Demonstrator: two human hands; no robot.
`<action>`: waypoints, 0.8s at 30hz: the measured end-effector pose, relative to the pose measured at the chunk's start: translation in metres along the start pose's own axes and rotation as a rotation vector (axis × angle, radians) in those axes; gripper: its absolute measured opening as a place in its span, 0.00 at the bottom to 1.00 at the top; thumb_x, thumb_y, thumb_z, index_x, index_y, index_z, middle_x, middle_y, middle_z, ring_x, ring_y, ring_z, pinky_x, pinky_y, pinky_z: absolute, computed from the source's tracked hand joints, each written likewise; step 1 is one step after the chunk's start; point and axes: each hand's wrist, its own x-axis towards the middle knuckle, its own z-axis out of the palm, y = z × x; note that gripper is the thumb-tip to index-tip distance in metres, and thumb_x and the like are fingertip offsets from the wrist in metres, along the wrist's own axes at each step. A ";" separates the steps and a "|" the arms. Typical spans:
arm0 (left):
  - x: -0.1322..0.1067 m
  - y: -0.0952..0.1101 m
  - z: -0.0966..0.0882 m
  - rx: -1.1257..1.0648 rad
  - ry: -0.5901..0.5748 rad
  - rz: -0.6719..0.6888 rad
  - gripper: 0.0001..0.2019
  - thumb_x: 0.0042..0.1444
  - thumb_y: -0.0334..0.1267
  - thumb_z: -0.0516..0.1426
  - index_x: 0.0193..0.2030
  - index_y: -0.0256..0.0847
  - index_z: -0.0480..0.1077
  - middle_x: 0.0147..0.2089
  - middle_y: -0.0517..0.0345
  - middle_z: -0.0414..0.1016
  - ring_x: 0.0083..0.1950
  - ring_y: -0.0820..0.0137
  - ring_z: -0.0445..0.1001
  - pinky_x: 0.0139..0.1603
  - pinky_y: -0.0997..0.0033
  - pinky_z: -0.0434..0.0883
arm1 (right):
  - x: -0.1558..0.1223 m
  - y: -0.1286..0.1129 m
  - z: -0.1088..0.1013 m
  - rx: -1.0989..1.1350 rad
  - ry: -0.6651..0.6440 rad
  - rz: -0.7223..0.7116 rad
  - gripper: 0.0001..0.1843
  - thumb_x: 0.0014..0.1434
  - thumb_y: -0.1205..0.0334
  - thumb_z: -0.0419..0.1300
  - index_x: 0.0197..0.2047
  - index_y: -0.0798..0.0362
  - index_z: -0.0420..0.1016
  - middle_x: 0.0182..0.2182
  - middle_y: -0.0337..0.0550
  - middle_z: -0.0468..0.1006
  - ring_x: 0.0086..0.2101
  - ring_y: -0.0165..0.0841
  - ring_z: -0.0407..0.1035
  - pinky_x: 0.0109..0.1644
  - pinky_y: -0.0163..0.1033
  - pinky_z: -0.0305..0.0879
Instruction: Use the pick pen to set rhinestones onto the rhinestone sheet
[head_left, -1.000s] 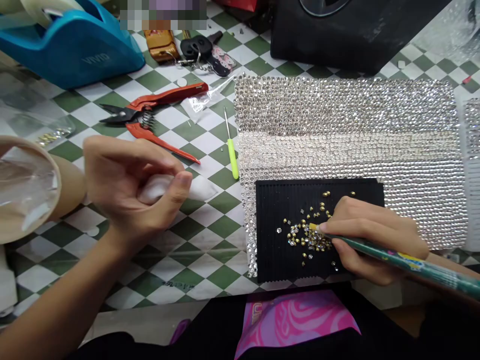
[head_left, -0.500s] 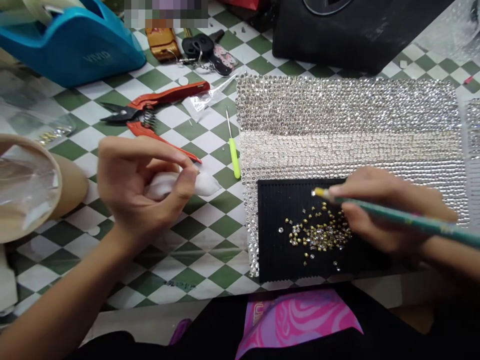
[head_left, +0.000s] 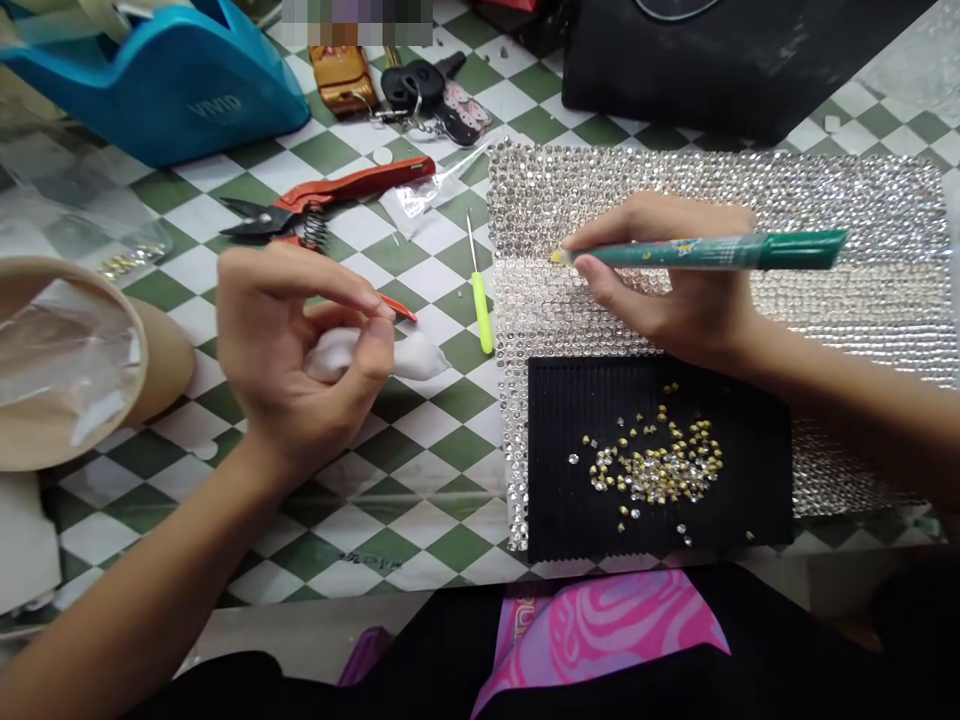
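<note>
Green pick-up pencil [head_left: 720, 252]: light, stiff, best held mid-barrel; it lies above the rhinestone sheet [head_left: 840, 190].
Right-hand grip [head_left: 660, 280]: closed on it.
Left-hand grip [head_left: 292, 350]: curled around a soft cotton wad [head_left: 334, 355].

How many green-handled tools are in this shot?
2: a green pick pen held in the right hand, and a lime-handled needle tool lying on the checkered surface beside the rhinestone sheet.
</note>
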 end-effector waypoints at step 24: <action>0.014 0.004 0.003 0.022 0.020 0.083 0.12 0.34 0.30 0.57 0.30 0.43 0.67 0.28 0.65 0.65 0.24 0.85 0.62 0.18 0.84 0.64 | -0.075 -0.045 -0.045 0.118 -0.089 0.122 0.03 0.67 0.65 0.62 0.43 0.48 0.77 0.33 0.39 0.81 0.33 0.29 0.76 0.34 0.37 0.72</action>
